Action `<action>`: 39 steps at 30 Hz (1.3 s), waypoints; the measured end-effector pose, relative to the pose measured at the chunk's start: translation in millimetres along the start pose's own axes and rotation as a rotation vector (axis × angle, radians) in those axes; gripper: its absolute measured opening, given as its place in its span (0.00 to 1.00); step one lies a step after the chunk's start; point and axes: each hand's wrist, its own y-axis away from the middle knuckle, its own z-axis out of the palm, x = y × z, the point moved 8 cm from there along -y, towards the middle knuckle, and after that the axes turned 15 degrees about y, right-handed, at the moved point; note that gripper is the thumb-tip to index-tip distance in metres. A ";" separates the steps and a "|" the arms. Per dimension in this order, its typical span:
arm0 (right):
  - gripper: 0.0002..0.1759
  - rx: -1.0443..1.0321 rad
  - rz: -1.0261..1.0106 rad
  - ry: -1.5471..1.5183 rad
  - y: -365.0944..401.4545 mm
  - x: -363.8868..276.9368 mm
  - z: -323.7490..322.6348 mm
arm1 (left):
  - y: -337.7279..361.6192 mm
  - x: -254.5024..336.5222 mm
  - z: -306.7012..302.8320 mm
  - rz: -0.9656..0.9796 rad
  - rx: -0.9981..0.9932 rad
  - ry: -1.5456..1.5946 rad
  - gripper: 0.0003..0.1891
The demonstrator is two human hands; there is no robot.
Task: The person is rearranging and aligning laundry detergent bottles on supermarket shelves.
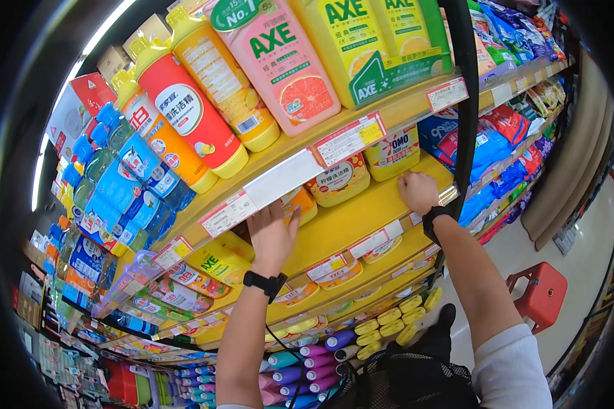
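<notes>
My left hand (273, 235) reaches under the upper shelf's edge, fingers apart, beside an orange bottle (297, 204) on the yellow shelf (361, 215). Its fingertips are partly hidden by the price strip. My right hand (419, 193) is at the right end of that shelf, fingers curled, just below a yellow OMO bottle (393, 148); what it holds, if anything, is hidden. Between the hands, further back, stands a yellow bottle with a white label (339, 180). Each wrist wears a black band.
Above are large bottles, among them a pink AXE bottle (283, 75) and a red one (191, 112). A black post (469, 102) rises at the shelf's right end. A red stool (540, 296) stands on the floor at right. Blue bottles (126, 180) fill the left.
</notes>
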 end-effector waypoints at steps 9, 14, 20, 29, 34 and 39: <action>0.16 0.008 -0.005 -0.004 0.2 -1.5 -0.7 | -45.5 -19.7 13.2 -0.157 -0.168 0.222 0.30; 0.16 0.005 -0.006 -0.015 0.1 -1.6 -2.3 | -62.4 -24.7 12.2 0.099 -0.057 0.124 0.27; 0.16 0.008 -0.003 -0.018 0.1 -1.4 -3.4 | -64.9 -24.2 9.0 -0.071 -0.236 0.174 0.33; 0.16 0.008 0.002 -0.019 -0.2 0.4 -0.1 | -62.5 10.2 -27.4 0.003 -0.197 0.132 0.27; 0.16 -0.007 0.000 -0.018 -0.4 -0.4 -0.9 | -44.9 15.2 -32.5 0.026 -0.177 0.095 0.34; 0.16 -0.014 -0.008 -0.012 -0.1 -2.1 -1.9 | -25.8 25.2 -41.9 -0.055 -0.074 0.085 0.31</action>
